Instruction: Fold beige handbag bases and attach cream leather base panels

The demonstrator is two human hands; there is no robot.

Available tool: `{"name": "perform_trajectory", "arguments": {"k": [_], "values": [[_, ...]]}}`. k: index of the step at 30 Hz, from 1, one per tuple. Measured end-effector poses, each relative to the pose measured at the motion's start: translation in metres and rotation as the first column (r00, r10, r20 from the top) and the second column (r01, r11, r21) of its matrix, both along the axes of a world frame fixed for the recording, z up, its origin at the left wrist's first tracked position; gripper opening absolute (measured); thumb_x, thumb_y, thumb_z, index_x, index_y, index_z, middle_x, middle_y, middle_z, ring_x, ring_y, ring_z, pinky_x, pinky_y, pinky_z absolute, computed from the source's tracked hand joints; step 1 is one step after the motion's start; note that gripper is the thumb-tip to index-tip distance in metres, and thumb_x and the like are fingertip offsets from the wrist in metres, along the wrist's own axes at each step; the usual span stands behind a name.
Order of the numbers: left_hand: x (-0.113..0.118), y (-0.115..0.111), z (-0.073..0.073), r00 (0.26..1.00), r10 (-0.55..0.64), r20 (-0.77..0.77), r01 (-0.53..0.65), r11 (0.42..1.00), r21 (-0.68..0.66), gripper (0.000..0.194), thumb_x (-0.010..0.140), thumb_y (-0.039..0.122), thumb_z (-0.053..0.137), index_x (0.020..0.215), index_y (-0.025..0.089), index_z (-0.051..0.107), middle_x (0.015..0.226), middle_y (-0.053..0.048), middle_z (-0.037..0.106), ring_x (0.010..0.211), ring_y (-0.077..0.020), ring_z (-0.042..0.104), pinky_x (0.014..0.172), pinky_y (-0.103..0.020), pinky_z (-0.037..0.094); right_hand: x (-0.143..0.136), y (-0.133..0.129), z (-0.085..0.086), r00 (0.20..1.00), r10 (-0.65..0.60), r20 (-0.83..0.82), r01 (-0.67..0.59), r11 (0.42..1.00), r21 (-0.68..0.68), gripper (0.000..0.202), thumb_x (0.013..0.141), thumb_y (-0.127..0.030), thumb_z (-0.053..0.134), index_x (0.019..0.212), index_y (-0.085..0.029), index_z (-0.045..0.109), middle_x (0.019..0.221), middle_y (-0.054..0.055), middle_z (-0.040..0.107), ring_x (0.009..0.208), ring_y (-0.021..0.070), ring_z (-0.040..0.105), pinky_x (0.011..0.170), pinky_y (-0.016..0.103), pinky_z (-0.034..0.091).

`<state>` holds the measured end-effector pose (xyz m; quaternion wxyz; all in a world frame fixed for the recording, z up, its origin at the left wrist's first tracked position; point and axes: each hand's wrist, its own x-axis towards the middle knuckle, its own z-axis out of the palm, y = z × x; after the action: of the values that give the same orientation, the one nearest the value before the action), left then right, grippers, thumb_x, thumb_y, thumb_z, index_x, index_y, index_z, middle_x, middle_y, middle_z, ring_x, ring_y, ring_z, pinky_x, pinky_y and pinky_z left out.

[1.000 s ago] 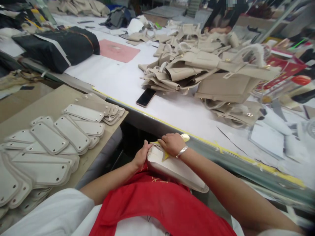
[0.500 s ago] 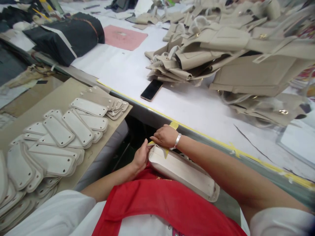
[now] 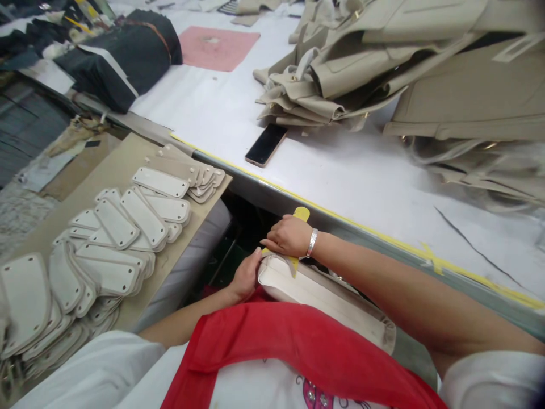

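Note:
A long off-white leather bag piece (image 3: 323, 292) lies slantwise across my lap, against the red apron (image 3: 289, 335). My left hand (image 3: 246, 277) is closed at its far left corner, thumb up on the edge. Over the same end, my right hand (image 3: 289, 236), with a silver bracelet at the wrist, is curled round a flat yellow piece (image 3: 301, 214). That piece has a rounded upper end, and a pointed yellow tip shows below the hand on the leather. The right fingertips and the left fingers are partly hidden.
Left, a board (image 3: 174, 250) bears several stacked pale leather pieces (image 3: 145, 218) with holes. On the white table (image 3: 340, 182) are a phone (image 3: 266, 145), heaped beige bags (image 3: 374, 62), a pink sheet (image 3: 217, 48) and a black bundle (image 3: 136, 62). Yellow tape (image 3: 366, 244) runs along its edge.
My view has shifted slightly, nearer the bag heap. Both hands stay at the same end of the bag piece; my left hand's thumb now lies closer to my right fingers.

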<state>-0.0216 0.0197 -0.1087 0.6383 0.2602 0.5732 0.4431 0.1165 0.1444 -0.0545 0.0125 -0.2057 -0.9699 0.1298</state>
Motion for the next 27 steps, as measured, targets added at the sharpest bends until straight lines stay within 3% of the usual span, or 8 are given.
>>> {"name": "perform_trajectory", "arguments": {"k": [10,14,19,24,27], "values": [[0.004,0.002,0.005,0.995,-0.028,0.095,0.026,0.999,0.028,0.037,0.085,0.044,0.046,0.102,0.014,0.06,0.092,-0.006,0.064,0.084,-0.0181,0.057,0.074,-0.028,0.042,0.01,-0.008,-0.002,0.997,-0.069,0.044,0.073,0.994,-0.088,0.06,0.093,-0.048,0.017,0.074,-0.016,0.065,0.074,0.008,0.067,0.066,0.017,0.059,0.059,0.03,0.025],[0.006,0.006,0.014,0.988,-0.116,0.101,0.11,0.992,0.059,0.037,0.085,0.042,0.049,0.113,0.018,0.053,0.102,-0.005,0.06,0.085,-0.0165,0.056,0.073,-0.026,0.042,0.021,-0.022,0.002,0.975,-0.192,0.107,0.204,0.972,-0.114,0.064,0.092,-0.051,0.012,0.079,-0.018,0.065,0.077,0.008,0.067,0.069,0.0193,0.06,0.059,0.03,0.028],[0.003,0.008,0.026,0.961,-0.256,0.108,0.256,0.967,0.015,0.041,0.082,0.043,0.054,0.117,0.022,0.049,0.098,-0.003,0.061,0.075,-0.0138,0.055,0.065,-0.023,0.04,0.035,-0.044,0.015,0.907,-0.335,0.255,0.363,0.929,-0.07,0.063,0.092,-0.051,0.012,0.083,-0.019,0.066,0.081,0.009,0.068,0.072,0.0214,0.061,0.058,0.029,0.032],[-0.015,0.016,0.027,0.901,-0.356,0.25,0.344,0.935,0.092,0.047,0.076,0.041,0.062,0.116,0.017,0.054,0.114,-0.008,0.059,0.101,-0.0203,0.054,0.087,-0.027,0.038,0.065,-0.067,0.035,0.796,-0.484,0.363,0.511,0.859,0.024,0.058,0.092,-0.048,0.017,0.079,-0.019,0.066,0.084,0.009,0.068,0.074,0.0228,0.062,0.059,0.029,0.034],[-0.025,0.028,0.021,0.861,-0.419,0.287,0.416,0.906,0.074,0.049,0.076,0.048,0.06,0.109,0.012,0.06,0.108,-0.012,0.063,0.101,-0.0238,0.055,0.09,-0.033,0.038,0.09,-0.089,0.051,0.694,-0.622,0.362,0.663,0.749,0.017,0.054,0.091,-0.049,0.021,0.08,-0.018,0.063,0.081,0.01,0.066,0.071,0.0219,0.06,0.057,0.028,0.033]]}}
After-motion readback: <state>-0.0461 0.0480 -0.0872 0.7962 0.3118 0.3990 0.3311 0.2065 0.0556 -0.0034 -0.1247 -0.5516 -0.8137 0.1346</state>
